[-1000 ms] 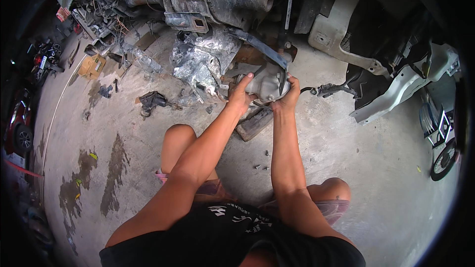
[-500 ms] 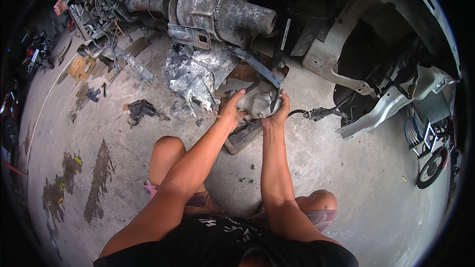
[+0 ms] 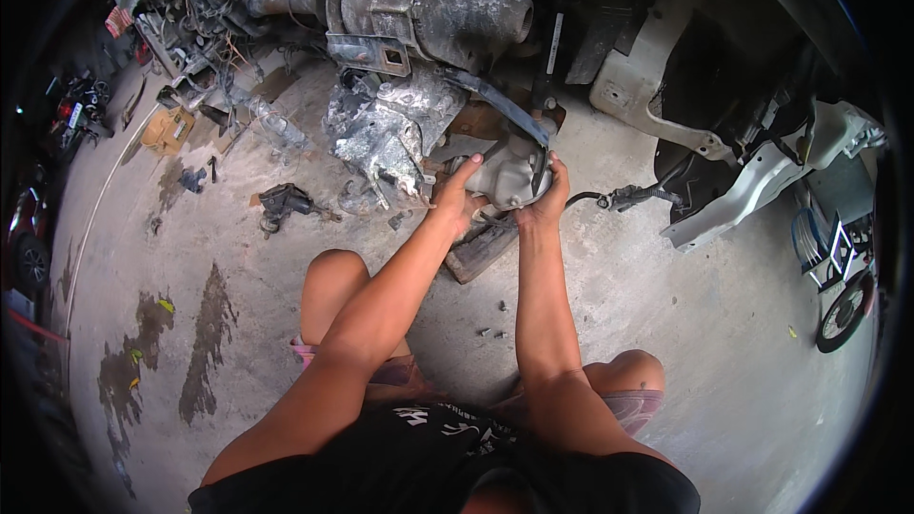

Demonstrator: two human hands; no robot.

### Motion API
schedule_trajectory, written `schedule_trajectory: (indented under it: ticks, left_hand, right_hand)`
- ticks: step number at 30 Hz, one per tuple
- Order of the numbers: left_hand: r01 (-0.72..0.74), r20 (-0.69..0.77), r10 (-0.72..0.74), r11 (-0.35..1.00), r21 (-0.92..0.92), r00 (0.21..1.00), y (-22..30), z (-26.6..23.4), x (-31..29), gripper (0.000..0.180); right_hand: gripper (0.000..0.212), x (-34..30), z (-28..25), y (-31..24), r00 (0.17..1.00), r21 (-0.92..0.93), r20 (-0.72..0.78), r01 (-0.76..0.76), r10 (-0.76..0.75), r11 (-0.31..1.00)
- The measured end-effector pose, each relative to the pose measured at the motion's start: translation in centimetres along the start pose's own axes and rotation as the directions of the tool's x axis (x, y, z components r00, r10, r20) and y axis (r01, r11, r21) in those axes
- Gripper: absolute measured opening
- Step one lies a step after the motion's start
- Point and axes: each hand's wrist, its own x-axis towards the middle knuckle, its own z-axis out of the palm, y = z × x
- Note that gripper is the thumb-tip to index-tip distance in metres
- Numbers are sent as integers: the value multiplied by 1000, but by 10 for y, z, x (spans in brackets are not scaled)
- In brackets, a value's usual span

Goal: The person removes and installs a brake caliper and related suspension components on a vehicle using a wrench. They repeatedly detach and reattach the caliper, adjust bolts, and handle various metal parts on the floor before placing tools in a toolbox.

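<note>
Both hands clamped on a grey metal housing (image 3: 511, 179)

Left hand (image 3: 457, 202) has its side, thumb up top; right hand (image 3: 542, 202) cups the other, fingers partly hidden. It's just above a wooden block (image 3: 484, 253), below a dark bar (image 3: 503, 107). Loose bolts (image 3: 492, 333) lie nearer the knees.

There are two hands (image 3: 455, 200) (image 3: 544, 200) (a pair), one housing (image 3: 511, 181), one carton (image 3: 168, 131).
</note>
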Motion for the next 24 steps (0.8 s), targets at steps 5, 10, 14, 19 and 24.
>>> schedule_trajectory:
  ticks: [5, 10, 14, 19, 24]
  left_hand:
    - [3, 12, -3, 1000, 24, 1000, 0, 1, -2, 69]
    - [1, 2, -1, 999, 46, 1000, 0, -2, 4, 71]
    - [-28, 4, 28, 998, 63, 1000, -1, 2, -1, 70]
    - [-24, 9, 23, 996, 80, 1000, -1, 3, -1, 67]
    - [-38, -3, 38, 995, 92, 999, -1, -2, 3, 66]
  right_hand:
    - [26, 0, -1, 1, 999, 23, 44, -19, 18, 1000]
    - [31, 0, 0, 1, 999, 37, 33, -19, 18, 999]
    - [33, -6, 5, -1, 1000, 34, 21, -4, 4, 999]
    - [39, -5, 6, -2, 1000, 34, 22, 5, -6, 999]
    - [25, -7, 13, -2, 1000, 58, -4, -6, 6, 998]
